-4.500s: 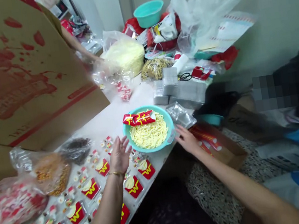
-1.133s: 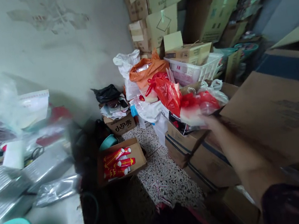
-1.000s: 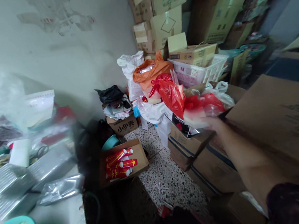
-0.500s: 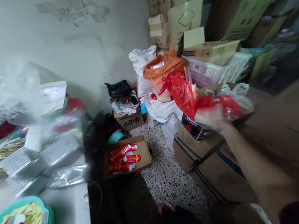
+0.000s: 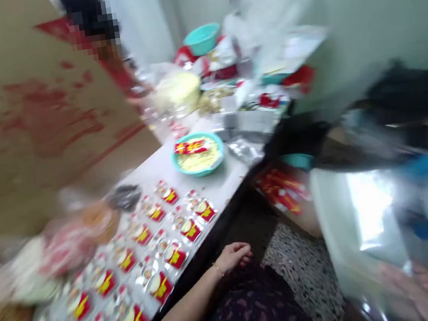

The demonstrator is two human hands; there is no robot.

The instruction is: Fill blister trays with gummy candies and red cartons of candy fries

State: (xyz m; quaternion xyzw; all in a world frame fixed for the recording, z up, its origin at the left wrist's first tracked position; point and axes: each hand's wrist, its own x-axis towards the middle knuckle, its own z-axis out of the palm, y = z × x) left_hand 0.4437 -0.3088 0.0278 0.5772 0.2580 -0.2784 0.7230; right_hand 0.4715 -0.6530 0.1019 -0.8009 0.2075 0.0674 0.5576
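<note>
My right hand (image 5: 420, 288), smeared by motion, grips the lower part of a clear, shiny plastic bag (image 5: 343, 232) at the lower right. Light glares off the bag, and whether it is one or a stack I cannot tell. My left hand (image 5: 234, 256) is in front of my body with fingers curled in, and nothing shows in it. Beside it, on the white table (image 5: 150, 167), lie rows of small clear packets (image 5: 174, 255) with red-and-yellow pieces. Farther back stands a turquoise basin (image 5: 199, 172) of pale yellow strips, with a red-and-yellow carton (image 5: 191, 146) on top.
Another person's arm (image 5: 139, 88) reaches in at a pale yellow heap (image 5: 179, 88) at the table's far end. Bagged goods (image 5: 68, 246) line its left side. A cardboard box (image 5: 309, 221) with red pieces stands on the speckled floor (image 5: 301, 257). A large brown board (image 5: 38, 170) rises at left.
My view has swung left from the stacked cartons to the table. My right hand, earlier reaching among the red bags, now carries the clear plastic bag. My left hand has come into view.
</note>
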